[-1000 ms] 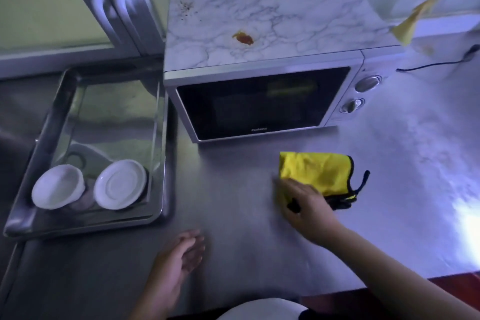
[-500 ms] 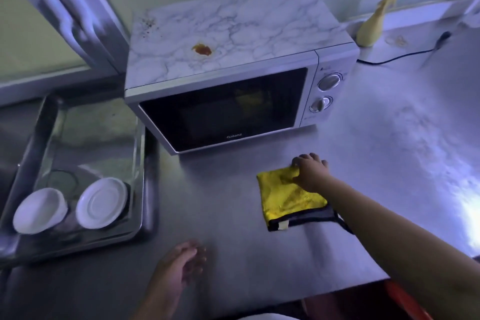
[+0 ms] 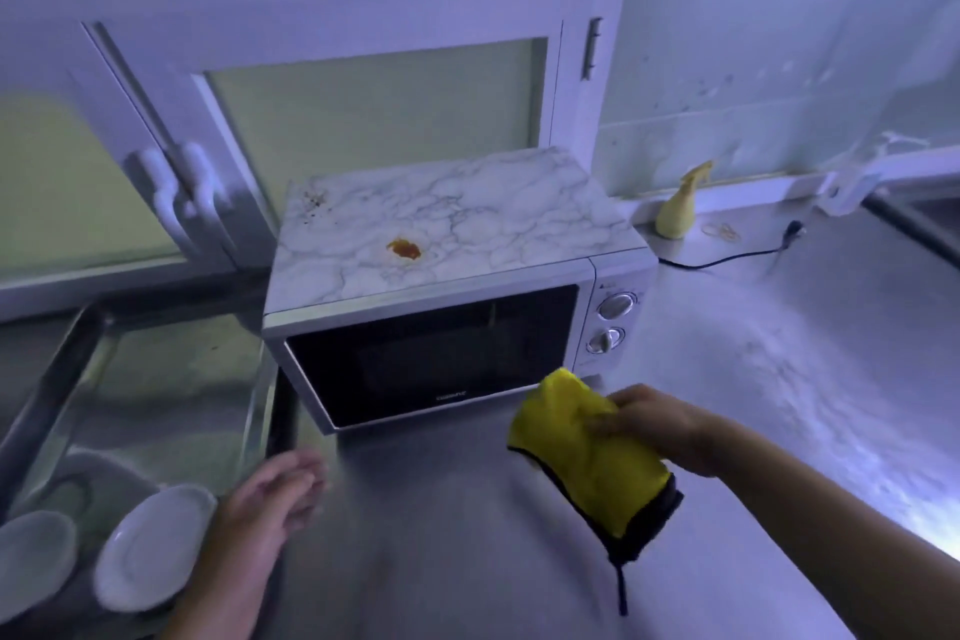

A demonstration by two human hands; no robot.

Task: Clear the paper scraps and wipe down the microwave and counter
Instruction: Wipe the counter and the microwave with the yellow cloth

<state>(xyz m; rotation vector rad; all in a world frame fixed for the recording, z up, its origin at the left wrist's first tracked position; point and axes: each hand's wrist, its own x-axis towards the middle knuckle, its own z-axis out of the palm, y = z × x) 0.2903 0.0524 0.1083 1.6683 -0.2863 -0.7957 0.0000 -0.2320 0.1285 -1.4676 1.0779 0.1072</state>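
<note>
right hand [image 3: 660,426] | lifted yellow cloth [image 3: 587,457] off counter [image 3: 441,535] | now hangs in its grip

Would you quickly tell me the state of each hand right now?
Left hand: open, fingers relaxed, holding nothing.
Right hand: grips the yellow cloth, which hangs from it.

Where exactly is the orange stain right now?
Head view: the orange stain sits on the marbled top of the microwave, slightly left of centre and toward the front edge, up-left of the yellow cloth in the right hand.
</note>
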